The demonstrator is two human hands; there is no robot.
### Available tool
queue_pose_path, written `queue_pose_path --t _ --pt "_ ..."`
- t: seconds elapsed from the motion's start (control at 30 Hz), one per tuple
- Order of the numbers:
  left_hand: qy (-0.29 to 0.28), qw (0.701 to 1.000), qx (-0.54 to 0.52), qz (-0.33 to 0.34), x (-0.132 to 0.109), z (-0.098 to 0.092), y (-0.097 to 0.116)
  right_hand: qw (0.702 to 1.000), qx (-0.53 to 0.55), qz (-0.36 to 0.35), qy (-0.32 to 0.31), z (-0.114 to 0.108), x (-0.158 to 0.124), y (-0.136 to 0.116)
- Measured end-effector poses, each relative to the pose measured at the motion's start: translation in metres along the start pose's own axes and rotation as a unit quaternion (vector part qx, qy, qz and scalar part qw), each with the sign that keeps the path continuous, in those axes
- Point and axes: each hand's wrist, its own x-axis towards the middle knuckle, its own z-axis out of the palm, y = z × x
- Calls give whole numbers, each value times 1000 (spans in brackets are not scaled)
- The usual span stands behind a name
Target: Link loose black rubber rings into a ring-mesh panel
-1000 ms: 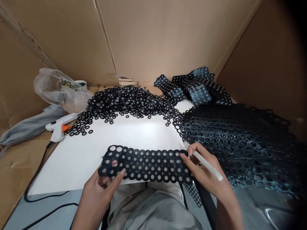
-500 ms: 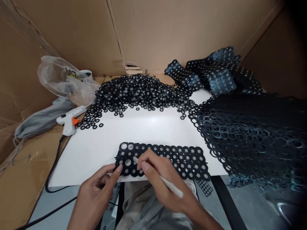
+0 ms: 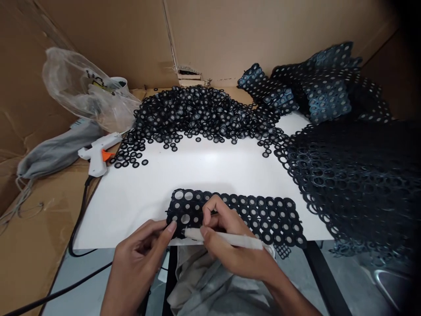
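Note:
A black strip of joined rings (image 3: 265,213) lies along the front of a white board (image 3: 158,175); most rings have pale centres, and a few near its left end have wider openings. My left hand (image 3: 140,254) pinches the strip's lower left corner between thumb and fingers. My right hand (image 3: 230,248) is closed on a white pen-like stick (image 3: 241,240), held nearly level. Its dark tip points left, over the strip's front row close to my left thumb. Whether the tip touches a ring, I cannot tell.
Behind the strip is a heap of loose black rings (image 3: 197,109). Linked-ring sheets (image 3: 358,175) cover the right side, with folded dotted strips (image 3: 329,96) at the back. A white glue gun (image 3: 98,153), its cable (image 3: 79,215), a grey pouch (image 3: 59,151) and a clear plastic bag (image 3: 82,87) are left.
The stick's tip has come down from the strip's middle rows to its front row, and the stick now lies flatter. My left hand keeps its pinch. The whole view has shifted slightly.

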Motion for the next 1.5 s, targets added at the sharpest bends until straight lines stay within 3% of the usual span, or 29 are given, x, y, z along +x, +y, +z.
queue_pose_path --t 0.27,0.47,0.77,0.93,1.17,1.23,1.37,1.5 --pt "-5 1000 8 7 -2 -1 1 999 -28 5 -20 2 -1 2" --pt "26 998 16 47 -3 2 2 987 -161 -1 -9 11 0 -3" --pt "32 998 -5 51 -6 4 8 999 34 15 35 0 -6 12" --pt "34 998 -5 56 -7 2 13 998 32 22 56 -2 -8 13" --pt "32 998 -16 49 -11 2 12 995 -103 8 -6 3 -3 2" --pt "37 998 -10 54 -9 2 12 998 -54 -3 19 4 -4 8" --pt "32 996 3 80 -3 4 10 987 81 -45 135 0 -12 19" --pt "23 998 -2 60 0 5 10 994 27 -13 104 -10 -19 13"
